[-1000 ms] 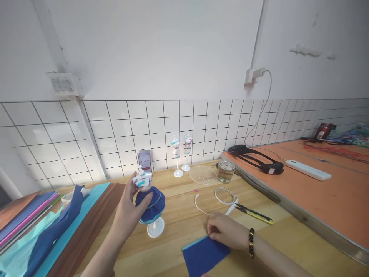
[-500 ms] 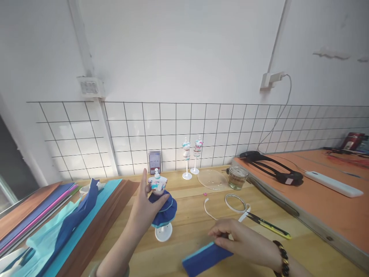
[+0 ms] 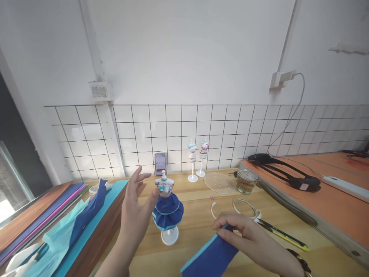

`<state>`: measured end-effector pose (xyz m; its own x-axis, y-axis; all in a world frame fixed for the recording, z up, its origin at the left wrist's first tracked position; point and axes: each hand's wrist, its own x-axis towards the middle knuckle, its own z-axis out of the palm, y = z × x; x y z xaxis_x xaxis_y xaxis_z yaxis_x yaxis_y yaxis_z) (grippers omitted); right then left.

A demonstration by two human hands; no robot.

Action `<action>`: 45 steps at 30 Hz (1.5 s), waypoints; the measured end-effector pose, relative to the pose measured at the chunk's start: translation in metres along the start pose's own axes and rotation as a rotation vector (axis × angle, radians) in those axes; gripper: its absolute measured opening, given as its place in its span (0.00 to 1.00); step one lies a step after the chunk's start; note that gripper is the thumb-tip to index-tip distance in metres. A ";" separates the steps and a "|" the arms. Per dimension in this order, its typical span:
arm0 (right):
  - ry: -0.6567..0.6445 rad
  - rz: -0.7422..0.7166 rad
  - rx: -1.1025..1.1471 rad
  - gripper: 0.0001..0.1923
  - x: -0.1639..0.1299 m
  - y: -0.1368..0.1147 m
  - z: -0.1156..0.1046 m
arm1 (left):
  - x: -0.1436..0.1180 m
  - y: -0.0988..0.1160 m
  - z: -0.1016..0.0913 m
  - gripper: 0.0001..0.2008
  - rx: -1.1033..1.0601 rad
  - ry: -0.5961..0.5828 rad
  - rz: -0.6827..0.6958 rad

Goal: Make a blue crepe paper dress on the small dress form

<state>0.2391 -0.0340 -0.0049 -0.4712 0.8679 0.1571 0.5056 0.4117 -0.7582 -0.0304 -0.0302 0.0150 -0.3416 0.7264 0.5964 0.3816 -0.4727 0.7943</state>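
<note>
A white wall (image 3: 184, 57), tiled in its lower part, stands behind a wooden table (image 3: 191, 232). At the right is an orange table (image 3: 346, 217) top, raised along a hard edge. At the left lies a layered spread of cloth (image 3: 99, 215) in brown, blue, pink and turquoise.

The left hand (image 3: 137, 213) is wide, fingers spread, gripping nothing; its thumb tip is at the side of the doll form (image 3: 165, 187), and whether they touch cannot be told. The right hand (image 3: 248, 234) pinches the top edge of a blue piece (image 3: 211, 256) with a light blue border, which hangs down toward the lower edge of the view.

On the orange table rest black headgear (image 3: 284, 173) and a white bar (image 3: 347, 187).

The doll form stands upright on its round white base in front of the left hand, wearing a tiered blue skirt (image 3: 168, 219). Yellow-and-black snips (image 3: 285, 235) lie beyond the right hand, blades toward the tape roll (image 3: 251, 204). A clear disc (image 3: 219, 182) lies just beside a glass jar (image 3: 246, 182). Two plain forms (image 3: 192, 155) stand near the wall, and a phone (image 3: 160, 163) stands upright against it. Smallest are a curved white strip (image 3: 212, 209) and a pink bit (image 3: 212, 197).
</note>
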 end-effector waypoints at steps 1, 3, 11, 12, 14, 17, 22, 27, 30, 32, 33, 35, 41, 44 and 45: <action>0.046 -0.007 0.022 0.11 0.002 -0.003 0.001 | -0.003 0.008 -0.003 0.25 0.010 0.007 0.031; 0.135 -0.033 0.062 0.12 0.006 -0.009 0.005 | -0.010 0.025 -0.007 0.11 0.076 -0.197 0.020; 0.302 -0.073 0.201 0.12 0.023 -0.026 0.015 | -0.016 0.051 -0.004 0.08 0.235 -0.731 -0.301; 0.309 -0.063 0.222 0.12 0.025 -0.027 0.016 | -0.014 0.051 -0.005 0.06 0.234 -0.743 -0.307; 0.298 -0.046 0.280 0.13 0.029 -0.029 0.019 | -0.010 0.049 -0.007 0.07 0.216 -0.745 -0.312; 0.254 -0.019 0.433 0.15 0.034 -0.031 0.024 | -0.005 0.047 -0.012 0.07 0.187 -0.695 -0.299; 0.161 -0.002 0.556 0.17 0.045 -0.037 0.034 | 0.000 0.040 -0.023 0.09 0.168 -0.618 -0.221; 0.251 0.015 0.536 0.15 0.058 -0.045 0.041 | 0.008 0.023 -0.031 0.08 0.117 -0.540 -0.213; 0.330 0.033 0.576 0.16 0.065 -0.046 0.044 | 0.015 0.010 -0.035 0.16 0.077 -0.479 -0.243; 0.360 0.020 0.579 0.16 0.070 -0.044 0.047 | 0.020 0.003 -0.035 0.14 0.063 -0.451 -0.259; 0.363 0.012 0.578 0.16 0.072 -0.043 0.048 | 0.022 0.001 -0.035 0.11 0.054 -0.443 -0.259; 0.356 0.006 0.588 0.16 0.077 -0.040 0.050 | 0.025 -0.002 -0.034 0.09 0.030 -0.436 -0.255; 0.353 0.036 0.638 0.18 0.083 -0.036 0.051 | 0.031 -0.002 -0.029 0.08 -0.109 -0.464 -0.331; 0.339 0.043 0.639 0.18 0.082 -0.036 0.050 | 0.033 -0.003 -0.029 0.08 -0.174 -0.464 -0.350; 0.336 0.043 0.638 0.18 0.082 -0.036 0.049 | 0.033 -0.004 -0.029 0.08 -0.188 -0.458 -0.353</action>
<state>0.1463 0.0086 0.0043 -0.1606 0.9604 0.2275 -0.0506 0.2222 -0.9737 -0.0680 -0.0190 0.0351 0.0005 0.9765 0.2155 0.1404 -0.2134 0.9668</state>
